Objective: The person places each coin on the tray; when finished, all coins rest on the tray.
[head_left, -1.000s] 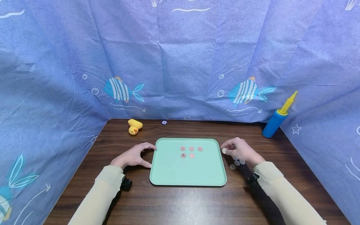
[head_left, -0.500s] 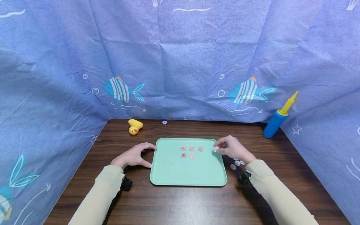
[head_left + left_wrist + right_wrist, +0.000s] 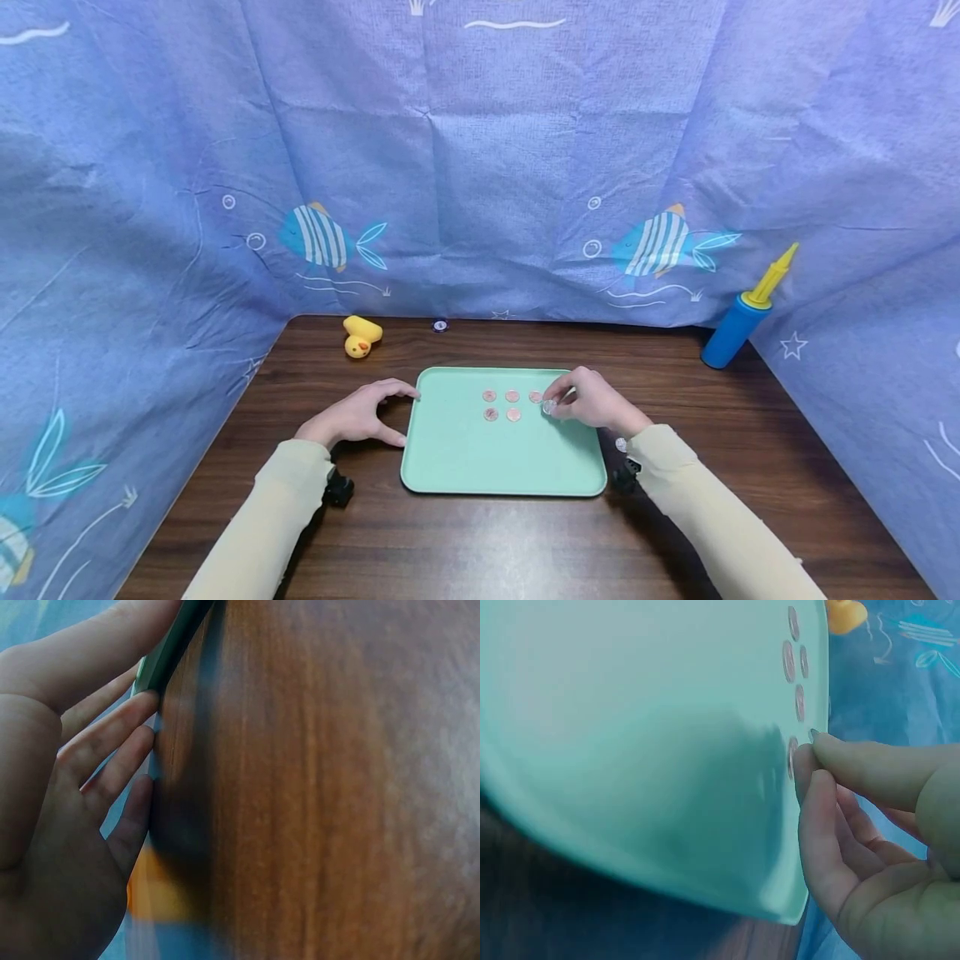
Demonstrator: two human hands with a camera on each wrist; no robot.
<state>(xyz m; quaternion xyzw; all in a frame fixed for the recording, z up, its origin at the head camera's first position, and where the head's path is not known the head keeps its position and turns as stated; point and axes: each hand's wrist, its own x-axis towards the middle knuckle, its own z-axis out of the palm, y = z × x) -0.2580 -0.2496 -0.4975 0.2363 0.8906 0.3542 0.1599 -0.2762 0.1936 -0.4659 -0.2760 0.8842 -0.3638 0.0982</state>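
A light green tray (image 3: 480, 467) lies on the wooden table, and several copper-coloured coins (image 3: 512, 396) sit on it in two rows, three in the far row and two in the near one. Over the tray's right side my right hand (image 3: 592, 400) pinches a silver coin (image 3: 549, 407) between thumb and fingers, just right of the coin rows; in the right wrist view only its edge (image 3: 814, 735) shows at the fingertips. My left hand (image 3: 358, 415) is spread at the tray's left rim, its fingertips (image 3: 142, 712) touching the edge.
Beside the tray's right edge a silver coin (image 3: 621, 444) shows near the right sleeve. Towards the back stand a yellow rubber duck (image 3: 360, 336), a small dark round disc (image 3: 440, 326) and a blue and yellow hand pump (image 3: 738, 321). A blue fish-print cloth (image 3: 495, 167) hangs behind.
My right hand has carried the silver coin leftward from beside the tray, across its right rim, to near the copper coins. The left hand has stayed at the left rim.
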